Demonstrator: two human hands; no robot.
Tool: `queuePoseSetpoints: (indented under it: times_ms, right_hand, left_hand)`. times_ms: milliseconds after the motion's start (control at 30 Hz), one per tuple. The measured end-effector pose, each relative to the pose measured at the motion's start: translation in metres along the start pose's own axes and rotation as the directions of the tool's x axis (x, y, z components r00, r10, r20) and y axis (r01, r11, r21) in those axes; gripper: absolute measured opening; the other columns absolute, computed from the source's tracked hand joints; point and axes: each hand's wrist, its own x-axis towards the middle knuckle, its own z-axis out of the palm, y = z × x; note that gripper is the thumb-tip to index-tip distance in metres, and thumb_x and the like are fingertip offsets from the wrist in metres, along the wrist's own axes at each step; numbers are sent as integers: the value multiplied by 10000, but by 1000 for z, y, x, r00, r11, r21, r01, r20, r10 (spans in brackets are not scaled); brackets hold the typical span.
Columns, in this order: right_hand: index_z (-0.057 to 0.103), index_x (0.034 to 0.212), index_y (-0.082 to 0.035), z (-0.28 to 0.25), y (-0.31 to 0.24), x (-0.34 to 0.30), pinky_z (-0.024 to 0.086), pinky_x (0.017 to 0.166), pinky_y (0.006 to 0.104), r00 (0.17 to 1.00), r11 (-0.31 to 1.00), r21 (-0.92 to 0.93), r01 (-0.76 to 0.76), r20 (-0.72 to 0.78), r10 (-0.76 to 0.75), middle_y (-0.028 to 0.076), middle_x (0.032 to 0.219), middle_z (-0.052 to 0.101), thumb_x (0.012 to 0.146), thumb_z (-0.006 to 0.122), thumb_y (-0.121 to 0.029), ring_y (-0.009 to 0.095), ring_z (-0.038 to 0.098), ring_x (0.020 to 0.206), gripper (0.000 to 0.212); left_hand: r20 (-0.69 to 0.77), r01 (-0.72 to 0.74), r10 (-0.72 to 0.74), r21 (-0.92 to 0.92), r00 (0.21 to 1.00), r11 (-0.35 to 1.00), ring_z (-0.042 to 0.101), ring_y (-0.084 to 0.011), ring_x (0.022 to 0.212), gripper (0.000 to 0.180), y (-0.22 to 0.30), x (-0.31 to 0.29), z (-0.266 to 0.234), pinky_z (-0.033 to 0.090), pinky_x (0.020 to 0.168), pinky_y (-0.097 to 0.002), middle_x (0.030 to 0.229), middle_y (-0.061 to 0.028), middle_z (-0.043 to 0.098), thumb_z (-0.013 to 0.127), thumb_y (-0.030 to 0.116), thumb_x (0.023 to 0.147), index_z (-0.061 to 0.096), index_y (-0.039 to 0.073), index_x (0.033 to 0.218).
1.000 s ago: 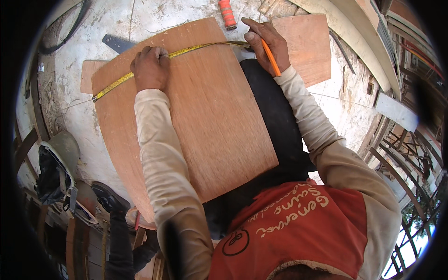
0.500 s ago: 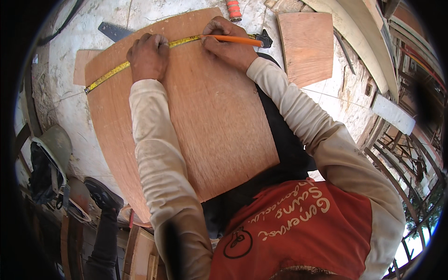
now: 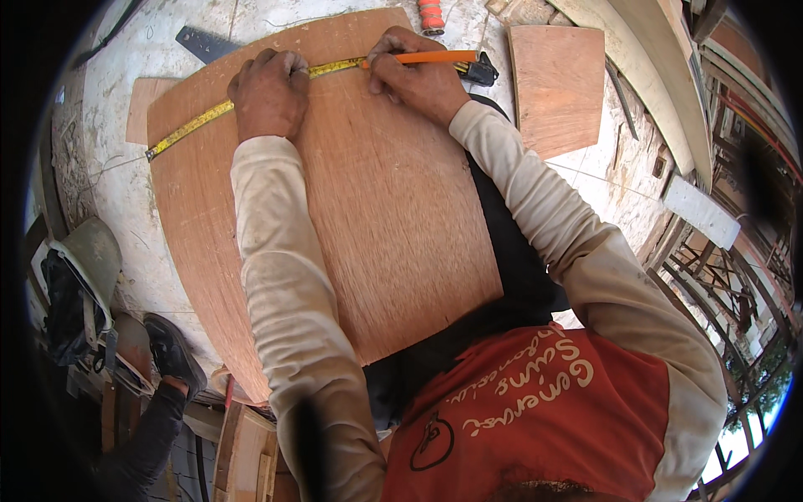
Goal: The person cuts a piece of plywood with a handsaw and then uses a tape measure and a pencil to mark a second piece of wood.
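Note:
A large plywood sheet (image 3: 393, 192) lies in front of me, its near part over my dark-trousered lap. Across its far end runs the yellow blade of a tape measure (image 3: 191, 130), its end at the sheet's left edge and its black case (image 3: 479, 71) beyond the right edge. My left hand (image 3: 269, 94) is closed over the blade, fingers curled and pressing it to the wood. In my right hand (image 3: 422, 79) is an orange pencil (image 3: 435, 57), pinched with its tip at the blade on the board. The right fingers hide part of the blade.
A smaller plywood piece (image 3: 558, 88) lies at the far right, near a red-handled tool (image 3: 431, 17). A dark flat blade (image 3: 205, 46) juts out past the far edge. At the left are a helmet-like grey-green item (image 3: 94, 255) and a person's shoe (image 3: 174, 356).
The pencil's back end has swung away from me while its tip stays near the blade. Both hands keep their places on the tape. The other person's leg at lower left has shifted.

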Motion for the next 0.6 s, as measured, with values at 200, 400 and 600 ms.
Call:
queuePoseSetpoints:
  times_ms: [200,400,600]
  right_hand:
    - [607,942,-39,1,0,0,449,501,225,1000,1000,-29,-9,1,9,34,709,664,919,553,-145,62,538,554,121]
    - [604,939,-45,1,2,3,451,505,229,1000,1000,-10,-6,5,6,34,706,659,922,552,-151,65,539,558,120]
    - [603,916,-42,0,0,6,455,509,236,1000,999,-40,-18,10,18,35,695,653,921,559,-159,70,551,568,125]
  left_hand:
    - [-12,-14,14,2,1000,1000,592,-282,1026,134,-1,0,1,400,961,-489,985,-40,671,626,250,866,719,160,901]
    - [-26,-16,16,11,1000,1000,594,-281,1020,140,0,1,1,410,946,-491,982,-34,673,622,260,870,721,164,897]
    - [-20,-16,15,-17,1000,1000,593,-285,1024,143,-4,1,2,410,945,-494,987,-38,673,620,263,868,722,168,902]
